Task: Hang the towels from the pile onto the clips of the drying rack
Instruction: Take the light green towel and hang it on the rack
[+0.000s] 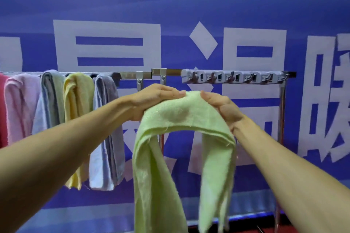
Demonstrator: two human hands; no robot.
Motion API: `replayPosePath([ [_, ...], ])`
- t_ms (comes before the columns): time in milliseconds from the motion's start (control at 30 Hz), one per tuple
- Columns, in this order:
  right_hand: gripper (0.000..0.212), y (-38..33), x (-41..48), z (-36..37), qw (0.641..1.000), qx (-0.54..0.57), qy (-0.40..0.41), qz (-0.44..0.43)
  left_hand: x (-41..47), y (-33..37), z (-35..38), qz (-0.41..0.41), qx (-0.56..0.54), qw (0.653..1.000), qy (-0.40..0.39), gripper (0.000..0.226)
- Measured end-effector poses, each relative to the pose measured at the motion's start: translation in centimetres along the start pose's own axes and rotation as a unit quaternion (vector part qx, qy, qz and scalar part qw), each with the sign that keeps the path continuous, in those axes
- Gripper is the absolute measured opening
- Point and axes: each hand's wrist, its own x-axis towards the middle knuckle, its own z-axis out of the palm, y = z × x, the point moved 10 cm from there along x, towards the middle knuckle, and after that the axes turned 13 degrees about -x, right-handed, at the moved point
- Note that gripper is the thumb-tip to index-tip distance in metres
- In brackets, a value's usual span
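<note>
A light green towel (pixel 176 119) hangs folded over between both hands, its two ends drooping down to the bottom of the view. My left hand (pixel 153 98) grips its top left edge and my right hand (pixel 221 108) grips its top right edge. Both hands are held just below and in front of the drying rack's metal bar (pixel 130 75). A grey strip of clips (pixel 234 76) sits on the bar's right part, with nothing hanging from it. Several towels hang on the left part: red (pixel 2 109), pink (pixel 20 104), grey-blue (pixel 50 100), yellow (pixel 77 104) and pale blue-grey (pixel 108 119).
A blue banner with large white characters (pixel 108 47) fills the wall behind the rack. The rack's right upright post (pixel 281 111) runs down to a reddish floor (pixel 269 229).
</note>
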Motion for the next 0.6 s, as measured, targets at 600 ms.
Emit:
replayPosePath([
  [600,0.014,-3.4,11.2,-13.2,0.912,0.162,0.370,-0.069,15.4,1.6,-5.3,0.140,-0.122,0.976,0.113,0.033],
])
